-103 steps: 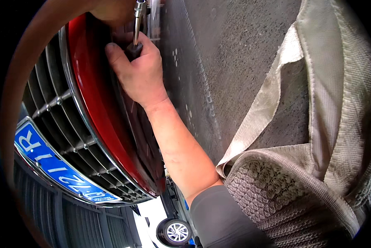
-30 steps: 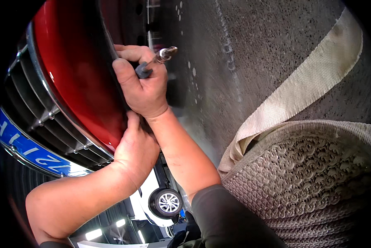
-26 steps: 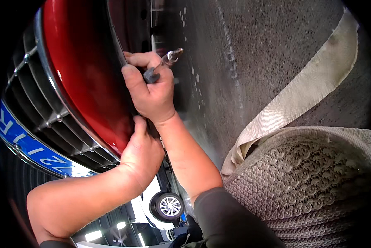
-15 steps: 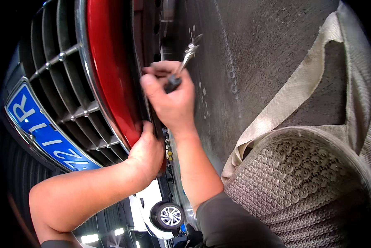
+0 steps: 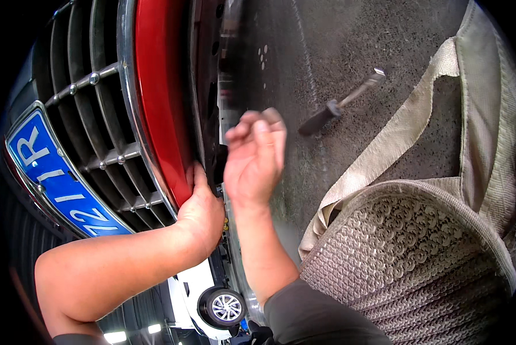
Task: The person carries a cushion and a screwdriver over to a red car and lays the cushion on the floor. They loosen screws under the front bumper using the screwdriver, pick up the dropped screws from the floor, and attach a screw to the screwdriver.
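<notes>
My left hand (image 5: 201, 208) is wrapped at the edge of a red car bumper (image 5: 161, 103), with a finger on its painted face. The other fingers are hidden behind the edge. To its right, my right hand (image 5: 253, 161) is raised with bent, parted fingers and nothing in it; its fingertips are blurred. Off to the right of that hand is a screwdriver-like tool (image 5: 332, 107) with a dark handle and a metal shaft. It appears over the dark floor (image 5: 361, 34), apart from the hand; whether it lies there or is in the air I cannot tell.
At the left are the car's chrome-edged grille (image 5: 97, 109) and a blue licence plate (image 5: 56, 172). A beige woven bag (image 5: 407, 247) with broad straps (image 5: 396, 138) fills the lower right. A white car (image 5: 197, 290) stands in the background at the bottom.
My right hand has let go of the tool, which is now farther right, over the floor. That hand has dropped lower in view. My left hand stays at the bumper edge.
</notes>
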`<state>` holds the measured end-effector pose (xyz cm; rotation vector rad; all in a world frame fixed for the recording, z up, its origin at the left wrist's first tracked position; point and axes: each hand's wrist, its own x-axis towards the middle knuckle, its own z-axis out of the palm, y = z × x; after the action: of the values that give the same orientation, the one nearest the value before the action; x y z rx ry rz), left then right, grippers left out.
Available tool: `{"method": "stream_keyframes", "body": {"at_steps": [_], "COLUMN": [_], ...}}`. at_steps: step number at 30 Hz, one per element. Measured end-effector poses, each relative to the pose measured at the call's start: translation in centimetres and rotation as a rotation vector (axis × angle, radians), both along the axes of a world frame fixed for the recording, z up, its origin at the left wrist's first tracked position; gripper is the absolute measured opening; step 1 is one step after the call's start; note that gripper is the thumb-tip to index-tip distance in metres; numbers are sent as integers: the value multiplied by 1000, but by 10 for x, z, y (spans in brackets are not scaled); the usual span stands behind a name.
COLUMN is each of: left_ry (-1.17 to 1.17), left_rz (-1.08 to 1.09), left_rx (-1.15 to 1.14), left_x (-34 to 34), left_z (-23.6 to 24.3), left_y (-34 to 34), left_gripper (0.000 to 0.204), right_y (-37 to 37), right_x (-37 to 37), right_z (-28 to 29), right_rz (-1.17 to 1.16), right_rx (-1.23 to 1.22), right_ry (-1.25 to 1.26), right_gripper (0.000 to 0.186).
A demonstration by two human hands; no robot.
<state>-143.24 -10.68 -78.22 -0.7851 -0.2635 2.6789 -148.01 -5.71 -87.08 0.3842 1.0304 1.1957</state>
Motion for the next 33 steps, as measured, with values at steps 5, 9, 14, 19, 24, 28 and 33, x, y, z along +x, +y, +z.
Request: {"method": "stream_keyframes", "body": {"at_steps": [5, 9, 14, 19, 24, 28, 33], "left_ry": [-108, -139, -178, -217, -222, -145, -294], "left_rz": [-229, -328, -498, -383, -272, -152, -251], "left_rx": [-140, -234, -416, -328, -90, -175, -300], "left_x": [-30, -46, -80, -43, -22, -8, 32], "left_z": [2, 13, 17, 6, 4, 9, 22], "left_y": [-7, -18, -25, -15, -12, -11, -9], "left_gripper": [46, 47, 48, 50, 51, 51, 46], "right_y": [-29, -37, -25, -15, -10, 1, 9], "right_x": [30, 45, 47, 49, 34, 27, 25], "right_z": [10, 28, 22, 4, 7, 4, 8], "right_rz": [-46, -16, 117, 165, 106, 167, 206], "right_rx": [186, 124, 306, 439, 497, 422, 316], "right_ry": [-611, -1039, -1095, -1013, -796, -734, -832], "right_gripper": [27, 43, 58, 62, 58, 45, 36]}}
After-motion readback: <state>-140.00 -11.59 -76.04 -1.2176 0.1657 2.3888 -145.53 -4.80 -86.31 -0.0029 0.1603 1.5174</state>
